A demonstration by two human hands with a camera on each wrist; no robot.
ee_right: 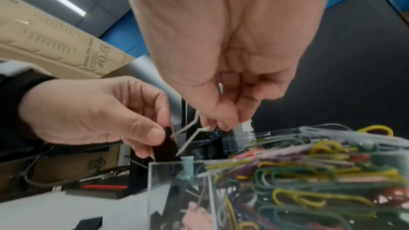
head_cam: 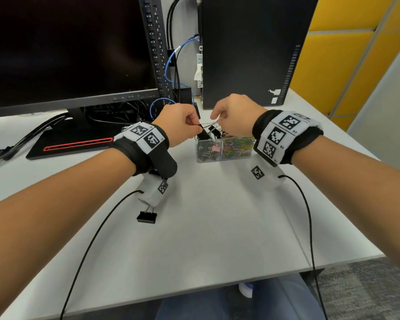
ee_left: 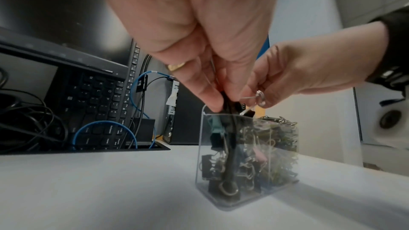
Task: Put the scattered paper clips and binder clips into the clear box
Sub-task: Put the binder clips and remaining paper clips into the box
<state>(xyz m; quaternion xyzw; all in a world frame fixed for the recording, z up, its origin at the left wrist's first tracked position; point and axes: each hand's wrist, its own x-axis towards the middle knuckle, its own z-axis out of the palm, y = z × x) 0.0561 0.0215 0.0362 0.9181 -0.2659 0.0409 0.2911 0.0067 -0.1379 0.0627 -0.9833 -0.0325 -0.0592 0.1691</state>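
Note:
The clear box stands mid-table with two compartments: binder clips on the left, coloured paper clips on the right. My left hand pinches a black binder clip at the box's left rim. My right hand pinches that clip's wire handle. In the left wrist view, my left hand holds the clip just above the box. In the right wrist view, my right hand grips the wire handle over the box. Another black binder clip lies loose on the table near my left wrist.
A dark monitor on a black base stands at the back left, with an upright keyboard and cables behind it. A black PC tower rises behind the box. The table's front edge is near me.

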